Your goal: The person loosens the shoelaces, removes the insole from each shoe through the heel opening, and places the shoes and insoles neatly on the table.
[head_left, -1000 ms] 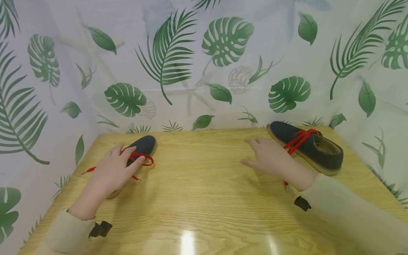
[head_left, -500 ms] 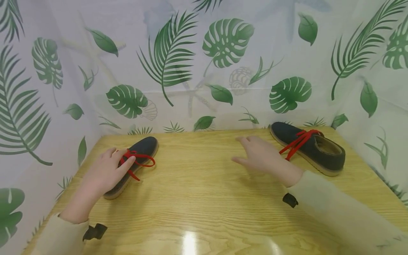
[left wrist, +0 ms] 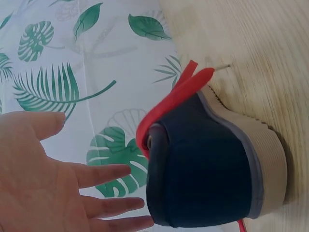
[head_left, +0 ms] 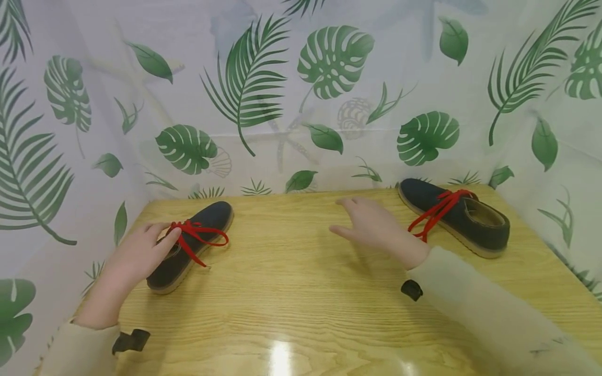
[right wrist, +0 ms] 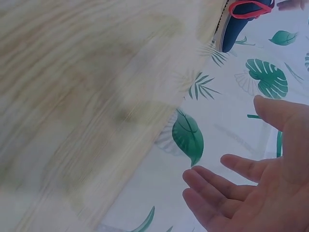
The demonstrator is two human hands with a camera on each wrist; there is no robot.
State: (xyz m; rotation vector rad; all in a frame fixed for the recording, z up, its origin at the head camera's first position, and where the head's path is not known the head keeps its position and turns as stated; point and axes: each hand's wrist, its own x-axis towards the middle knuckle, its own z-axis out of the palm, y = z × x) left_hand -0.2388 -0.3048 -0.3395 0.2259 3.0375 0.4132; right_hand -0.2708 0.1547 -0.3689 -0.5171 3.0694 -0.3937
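Observation:
On the left of the table stands a dark blue shoe [head_left: 209,216] with a red shoelace [head_left: 213,230] tied in a bow, its loop and one end trailing to the right. My left hand [head_left: 139,251] hovers over the near part of this shoe, fingers extended; in the left wrist view the hand [left wrist: 53,179] is spread beside the heel [left wrist: 207,179] and grips nothing. A matching shoe [head_left: 489,235] with a red shoelace [head_left: 435,211] lies at the far right. To its left, my right hand [head_left: 373,224] is held above the table with fingers apart, holding nothing.
The wooden table [head_left: 282,282] ends at a white wall cloth [head_left: 282,151] printed with green leaves, which also runs along both sides. Both shoes stand toward the table's back corners. Light-sleeved forearms [head_left: 484,308] reach in from the front.
My left hand has drawn back toward the near left, uncovering more of the left shoe and its shoelace. My right hand has shifted left, away from the right shoe. Both shoes stay put.

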